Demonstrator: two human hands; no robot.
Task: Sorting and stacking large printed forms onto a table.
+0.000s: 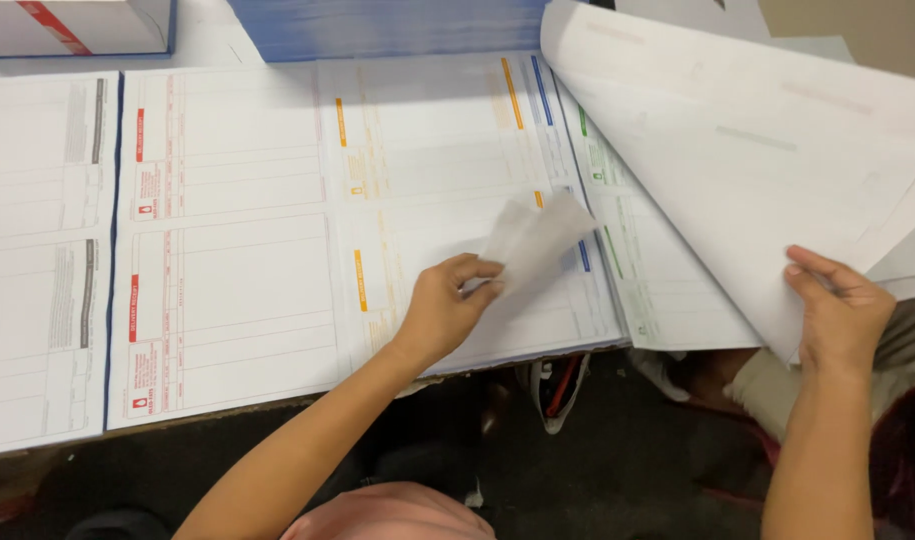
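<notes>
Stacks of printed forms are covering the table while the right hand is clamping a large curled white sheet and the left hand is pinching a small paper slip, which could crease or slide.

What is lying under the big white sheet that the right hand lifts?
Under the lifted sheet held by the right hand, a green-printed form stack shows; its right part stays covered.

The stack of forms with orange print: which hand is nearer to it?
Left. The left hand is over the orange-printed stack, pinching a small white slip. The right hand is off to the stack's right, holding a large lifted sheet.
</notes>
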